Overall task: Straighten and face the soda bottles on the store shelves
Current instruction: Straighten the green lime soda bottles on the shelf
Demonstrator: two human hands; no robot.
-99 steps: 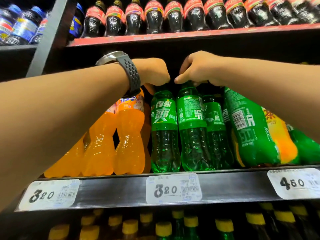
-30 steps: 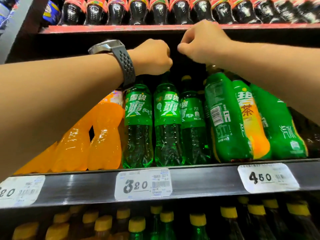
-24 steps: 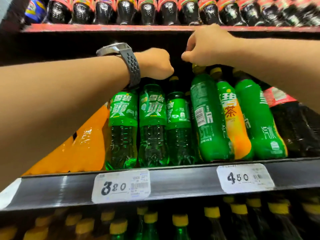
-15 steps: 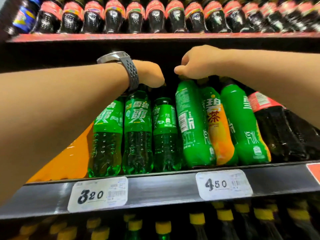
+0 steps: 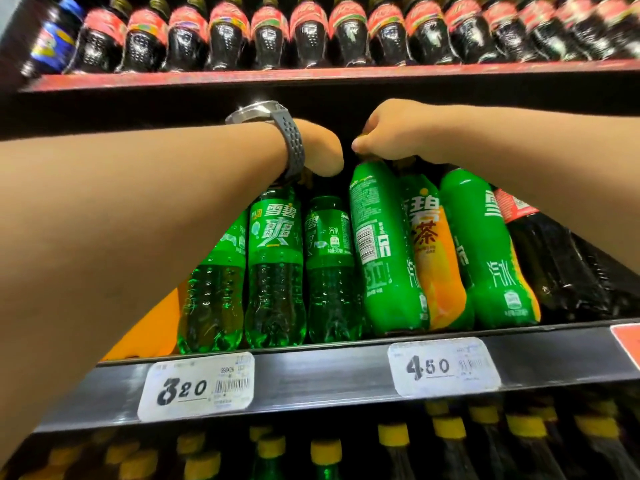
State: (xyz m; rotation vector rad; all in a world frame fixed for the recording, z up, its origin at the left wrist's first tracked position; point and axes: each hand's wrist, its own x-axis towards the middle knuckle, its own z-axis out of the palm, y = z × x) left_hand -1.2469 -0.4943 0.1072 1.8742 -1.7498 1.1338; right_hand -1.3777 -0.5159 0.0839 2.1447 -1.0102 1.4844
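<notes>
Head view: right hand (image 5: pixel 391 133) curled over top of tall green bottle (image 5: pixel 384 251), cap hidden inside fist. Bottle body directly below grip, barcode side outward, base on middle shelf (image 5: pixel 311 375). Left hand (image 5: pixel 318 147) just above small Sprite bottles (image 5: pixel 275 265), fingers hidden, hold cannot be told. Watch (image 5: pixel 263 110) on left wrist.

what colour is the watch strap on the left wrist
Dark grey, perforated watch strap; head view.

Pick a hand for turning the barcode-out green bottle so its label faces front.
Right. The right hand grips the top of the barcode-out green bottle, so it can likely twist it in place. The left hand sits over the clear green bottles beside it.
</notes>
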